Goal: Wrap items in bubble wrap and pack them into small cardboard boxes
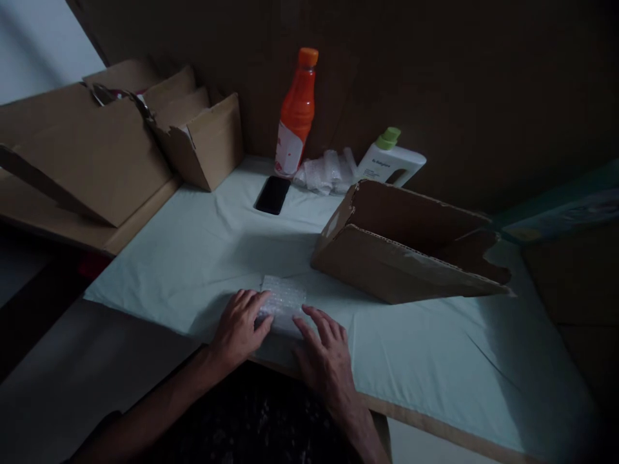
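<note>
A small piece of bubble wrap (pixel 285 299) lies on the pale cloth near the table's front edge, between my two hands. My left hand (pixel 240 325) rests at its left side, fingers stretched and thumb apart, the fingertips touching the wrap. On the other side, my right hand (pixel 325 345) reaches over the wrap's right edge with spread, slightly bent fingers. Neither hand is closed round the wrap. Whether anything lies under or inside the wrap I cannot tell.
An open cardboard box (pixel 382 264) stands to the right. Behind are a black phone (pixel 273 194), an orange bottle (pixel 297 109), more bubble wrap (pixel 322 174) and a white jug (pixel 382 164) with a green cap. Cut cardboard boxes (pixel 217 142) stand at left on the pale cloth (pixel 159 270).
</note>
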Available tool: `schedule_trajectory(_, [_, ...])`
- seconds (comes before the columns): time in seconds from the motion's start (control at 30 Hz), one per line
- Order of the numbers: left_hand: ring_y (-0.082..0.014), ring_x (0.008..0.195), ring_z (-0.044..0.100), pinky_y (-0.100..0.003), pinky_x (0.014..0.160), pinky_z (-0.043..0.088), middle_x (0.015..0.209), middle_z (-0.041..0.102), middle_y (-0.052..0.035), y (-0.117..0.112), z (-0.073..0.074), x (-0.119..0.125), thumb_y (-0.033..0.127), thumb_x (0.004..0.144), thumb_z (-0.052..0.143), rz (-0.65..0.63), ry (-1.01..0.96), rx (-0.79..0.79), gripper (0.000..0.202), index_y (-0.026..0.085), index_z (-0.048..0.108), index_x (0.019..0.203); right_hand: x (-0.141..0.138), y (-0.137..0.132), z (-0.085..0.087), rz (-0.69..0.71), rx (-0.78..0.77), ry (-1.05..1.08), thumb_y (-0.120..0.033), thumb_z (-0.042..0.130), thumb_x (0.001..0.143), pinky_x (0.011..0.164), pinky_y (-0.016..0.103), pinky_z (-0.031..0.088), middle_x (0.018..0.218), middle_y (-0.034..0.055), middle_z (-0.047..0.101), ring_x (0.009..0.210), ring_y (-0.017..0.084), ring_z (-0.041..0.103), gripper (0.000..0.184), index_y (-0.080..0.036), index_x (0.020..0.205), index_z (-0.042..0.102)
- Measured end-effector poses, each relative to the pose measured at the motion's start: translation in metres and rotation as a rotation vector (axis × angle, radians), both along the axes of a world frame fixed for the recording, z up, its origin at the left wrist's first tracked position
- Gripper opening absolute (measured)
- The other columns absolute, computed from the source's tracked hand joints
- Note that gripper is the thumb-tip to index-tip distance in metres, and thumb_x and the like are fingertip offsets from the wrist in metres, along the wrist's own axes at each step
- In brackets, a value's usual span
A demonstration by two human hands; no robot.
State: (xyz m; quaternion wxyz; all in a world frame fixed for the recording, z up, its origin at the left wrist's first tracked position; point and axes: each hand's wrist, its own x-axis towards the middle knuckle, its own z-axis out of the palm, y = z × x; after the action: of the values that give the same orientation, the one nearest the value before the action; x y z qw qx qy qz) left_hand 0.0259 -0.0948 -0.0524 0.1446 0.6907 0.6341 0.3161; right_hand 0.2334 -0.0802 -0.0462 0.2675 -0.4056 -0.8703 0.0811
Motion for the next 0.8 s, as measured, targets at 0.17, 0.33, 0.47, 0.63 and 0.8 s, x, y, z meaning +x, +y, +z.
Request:
schedule_trajectory(0.17, [-0.0254,0.104,0.063,-0.044,0.094,0.052,0.112,0.066,-0.0109,-0.003,-0.001,-0.006,0.032,0.090,0.060,0.130,-0.277,-0.048,0.042,0.018,0.056,0.130,-0.015,0.018,-0.005,0.053,-0.036,-0.005,-0.015,0.057,0.094,0.092,0.044,0.046,0.118,0.0092,0.073,0.112,0.027,0.062,0.023,-0.021,0.113,0.067])
schedule_trajectory(0.33, [-0.0261,0.118,0.062,-0.041,0.099,0.052,0.137,0.058,-0.0166,-0.028,0.005,-0.002,0.042,0.088,0.063,0.199,-0.893,-0.283,0.070,0.018,0.035,0.148,-0.016,0.022,-0.005,-0.057,-0.222,0.271,-0.022,0.054,0.098,0.083,0.036,0.052,0.101,0.0072,0.076,0.094,0.022,0.069,0.022,-0.021,0.114,0.068])
schedule_trajectory(0.47, [-0.0266,0.128,0.058,-0.038,0.109,0.046,0.141,0.058,-0.0173,-0.026,0.016,0.015,0.042,0.087,0.066,0.063,-1.188,-0.413,0.084,0.014,0.023,0.154,-0.012,0.008,-0.003,-0.048,-0.468,0.377,-0.036,0.053,0.100,0.077,0.034,0.056,0.097,0.0070,0.076,0.091,0.022,0.069,0.026,-0.022,0.113,0.070])
schedule_trajectory(0.63, [-0.0257,0.121,0.062,-0.039,0.108,0.047,0.139,0.062,-0.0147,-0.015,0.033,0.025,0.038,0.092,0.055,-0.004,-0.941,-0.419,0.063,0.016,0.039,0.149,0.006,-0.001,0.009,-0.096,-0.416,0.354,-0.048,0.057,0.097,0.095,0.043,0.052,0.124,0.0105,0.068,0.113,0.026,0.064,0.037,-0.025,0.125,0.065])
schedule_trajectory(0.8, [-0.0228,0.108,0.066,-0.034,0.100,0.051,0.118,0.072,-0.0078,-0.016,0.041,0.033,0.028,0.084,0.060,-0.146,-0.556,-0.281,0.041,0.021,0.062,0.125,0.023,0.003,0.038,0.026,-0.424,0.397,-0.052,0.066,0.091,0.082,0.033,0.054,0.118,0.0091,0.069,0.093,0.020,0.067,0.053,-0.025,0.135,0.055])
